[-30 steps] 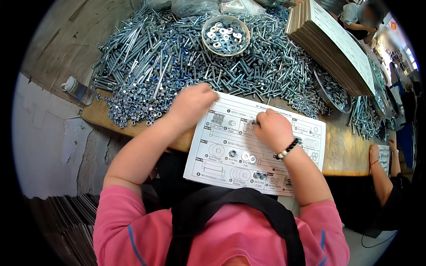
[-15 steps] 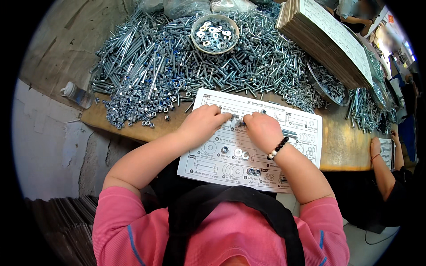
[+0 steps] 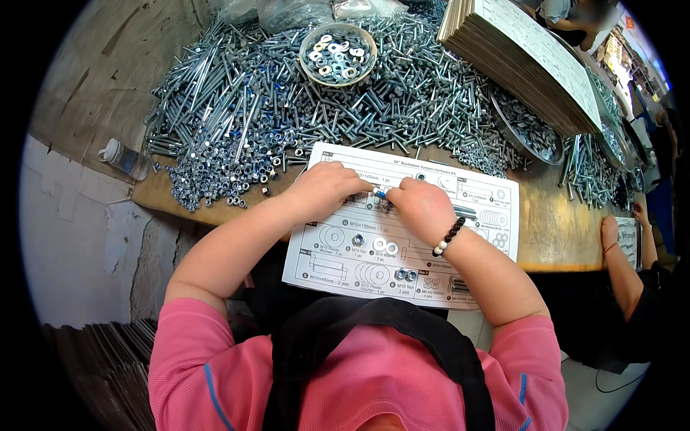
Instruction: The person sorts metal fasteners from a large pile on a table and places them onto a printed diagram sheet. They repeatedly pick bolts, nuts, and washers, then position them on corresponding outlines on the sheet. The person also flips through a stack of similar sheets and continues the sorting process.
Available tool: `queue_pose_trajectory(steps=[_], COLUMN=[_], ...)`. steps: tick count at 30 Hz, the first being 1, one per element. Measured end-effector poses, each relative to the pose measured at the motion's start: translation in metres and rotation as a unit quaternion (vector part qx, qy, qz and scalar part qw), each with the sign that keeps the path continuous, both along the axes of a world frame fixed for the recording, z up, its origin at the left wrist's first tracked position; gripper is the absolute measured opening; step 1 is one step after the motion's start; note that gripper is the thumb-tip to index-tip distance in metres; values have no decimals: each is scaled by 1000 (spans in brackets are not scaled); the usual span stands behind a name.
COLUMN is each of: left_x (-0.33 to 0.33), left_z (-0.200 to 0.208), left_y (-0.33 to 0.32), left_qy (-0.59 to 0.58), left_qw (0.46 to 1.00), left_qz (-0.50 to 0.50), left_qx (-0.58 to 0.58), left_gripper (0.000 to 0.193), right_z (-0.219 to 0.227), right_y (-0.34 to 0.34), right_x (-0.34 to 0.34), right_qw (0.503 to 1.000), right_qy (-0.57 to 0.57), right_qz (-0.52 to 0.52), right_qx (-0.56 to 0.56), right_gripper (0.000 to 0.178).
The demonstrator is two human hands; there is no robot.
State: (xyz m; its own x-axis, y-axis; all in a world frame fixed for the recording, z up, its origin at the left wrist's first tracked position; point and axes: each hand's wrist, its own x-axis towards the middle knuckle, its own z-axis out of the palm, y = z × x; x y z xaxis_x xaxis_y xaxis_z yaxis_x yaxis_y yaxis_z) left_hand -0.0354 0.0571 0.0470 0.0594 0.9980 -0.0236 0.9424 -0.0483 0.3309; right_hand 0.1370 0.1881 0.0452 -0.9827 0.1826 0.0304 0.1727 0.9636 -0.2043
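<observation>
Both hands on the card (image 3: 338,269): left hand (image 3: 325,189) and right hand (image 3: 422,207) each in a pinching grip on a bolt (image 3: 379,194). Bolt pile (image 3: 287,100) behind on worktop (image 3: 553,230).

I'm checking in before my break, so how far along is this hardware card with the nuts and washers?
Done: a nut, two washers and two small nuts sit on the printed card. In hand: the left hand and right hand meet over a bolt on the card's upper row. Left: several outlines look unfilled, and the bolt pile remains.
</observation>
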Motion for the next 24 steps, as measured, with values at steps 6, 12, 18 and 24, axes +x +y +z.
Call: queue_pose_trajectory(steps=[6, 12, 18, 24], left_x=[17, 18, -2, -15], left_z=[-4, -8, -12, -11], left_y=[7, 26, 35, 26], left_qy=[-118, -105, -97, -107], left_qw=[989, 991, 995, 993], left_qz=[73, 81, 23, 24], left_qx=[52, -9, 24, 35], left_gripper=[27, 21, 20, 21], right_z=[4, 13, -8, 1], right_y=[12, 12, -3, -12], right_x=[5, 11, -9, -10], right_qw=[996, 989, 978, 995], right_qy=[52, 49, 159, 81], right_qz=[-30, -31, 98, 21], right_qx=[-69, -139, -94, -48], right_gripper=[10, 11, 5, 19])
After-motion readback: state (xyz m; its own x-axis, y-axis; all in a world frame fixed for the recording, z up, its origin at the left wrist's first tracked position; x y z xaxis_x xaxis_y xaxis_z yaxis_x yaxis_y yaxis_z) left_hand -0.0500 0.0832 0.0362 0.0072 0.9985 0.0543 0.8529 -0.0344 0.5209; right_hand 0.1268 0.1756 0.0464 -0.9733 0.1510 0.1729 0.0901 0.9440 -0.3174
